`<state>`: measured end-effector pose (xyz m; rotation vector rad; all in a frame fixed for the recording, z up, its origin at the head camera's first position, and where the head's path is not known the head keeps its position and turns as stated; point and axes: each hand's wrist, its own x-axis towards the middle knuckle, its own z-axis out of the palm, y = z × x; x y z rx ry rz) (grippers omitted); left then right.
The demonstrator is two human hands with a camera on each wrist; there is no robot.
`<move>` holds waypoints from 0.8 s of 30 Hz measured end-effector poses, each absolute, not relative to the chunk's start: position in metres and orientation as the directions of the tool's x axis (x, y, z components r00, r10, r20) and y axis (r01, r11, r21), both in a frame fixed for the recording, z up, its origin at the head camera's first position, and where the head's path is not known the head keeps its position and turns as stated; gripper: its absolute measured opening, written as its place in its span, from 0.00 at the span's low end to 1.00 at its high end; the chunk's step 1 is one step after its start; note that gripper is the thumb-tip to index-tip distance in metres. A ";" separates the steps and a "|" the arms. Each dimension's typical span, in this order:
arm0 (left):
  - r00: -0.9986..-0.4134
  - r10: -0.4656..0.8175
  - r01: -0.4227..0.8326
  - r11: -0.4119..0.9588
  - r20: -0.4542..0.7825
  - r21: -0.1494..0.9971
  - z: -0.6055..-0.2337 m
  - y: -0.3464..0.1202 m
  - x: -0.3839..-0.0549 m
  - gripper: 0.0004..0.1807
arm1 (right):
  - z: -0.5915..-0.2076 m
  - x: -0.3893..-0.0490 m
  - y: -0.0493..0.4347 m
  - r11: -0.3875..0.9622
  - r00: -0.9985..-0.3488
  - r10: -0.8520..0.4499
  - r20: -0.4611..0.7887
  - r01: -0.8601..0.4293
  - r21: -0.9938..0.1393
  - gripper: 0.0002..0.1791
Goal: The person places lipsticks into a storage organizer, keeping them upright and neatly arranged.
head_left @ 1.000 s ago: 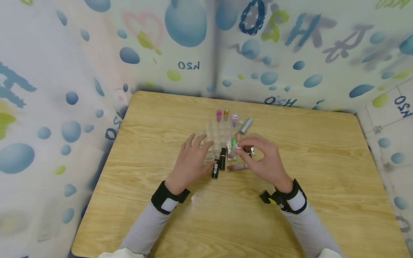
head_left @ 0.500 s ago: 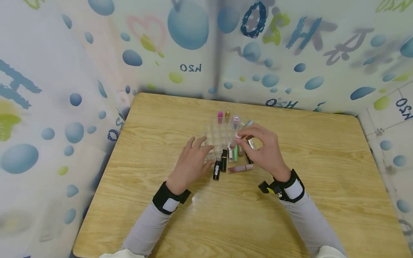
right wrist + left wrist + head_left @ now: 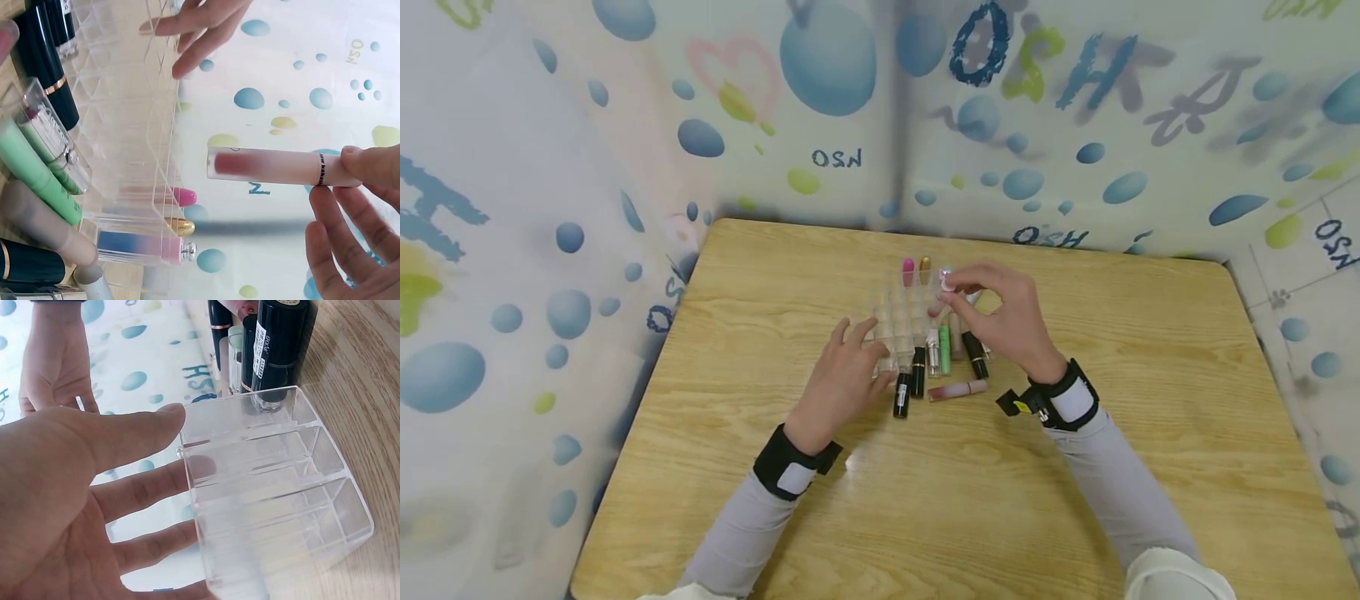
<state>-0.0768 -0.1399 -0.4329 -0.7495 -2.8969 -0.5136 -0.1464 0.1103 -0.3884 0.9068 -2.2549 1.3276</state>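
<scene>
My right hand [image 3: 1011, 321] pinches a lip gloss tube [image 3: 265, 167] by its pale pink cap, between thumb and fingers. The tube's reddish end points toward the clear compartment organizer [image 3: 269, 469], above its back right part. At the organizer's front left, my left hand [image 3: 842, 379] rests with thumb and spread, fairly straight fingers touching its wall. A magenta-tipped tube [image 3: 185, 197], a gold-tipped tube [image 3: 181, 226] and a blue-and-pink tube [image 3: 140, 245] stand in the organizer's back row. The lower parts of the first two are blurred by the clear plastic.
Beside the organizer's right and front lie a green tube [image 3: 945, 348], a clear-cased lipstick [image 3: 933, 352], black lipsticks [image 3: 901, 396] and a pinkish lip gloss [image 3: 957, 390]. They lie on a wooden table [image 3: 1075, 500], with a patterned wall [image 3: 850, 183] behind.
My right hand has moved toward the back of the organizer, carrying the lip gloss tube. More of the cosmetics on the right now show. My left hand stays nearly in place.
</scene>
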 end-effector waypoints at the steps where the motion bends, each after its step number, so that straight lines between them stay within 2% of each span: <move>1: -0.873 0.452 0.488 0.822 0.184 0.295 -0.433 -0.140 -0.077 0.16 | -0.389 -0.149 0.110 0.347 -0.724 -0.337 0.603 -0.690 -0.635 0.08; 8: -0.871 0.457 0.491 0.820 0.178 0.294 -0.435 -0.140 -0.076 0.16 | -0.390 -0.165 0.109 0.356 -0.730 -0.310 0.609 -0.683 -0.637 0.07; 15: -0.870 0.458 0.492 0.816 0.179 0.302 -0.435 -0.141 -0.075 0.16 | -0.376 -0.168 0.099 0.368 -0.728 -0.287 0.622 -0.684 -0.631 0.08; 24: -0.870 0.463 0.494 0.818 0.171 0.295 -0.436 -0.142 -0.077 0.16 | -0.372 -0.179 0.092 0.363 -0.761 -0.285 0.584 -0.649 -0.669 0.08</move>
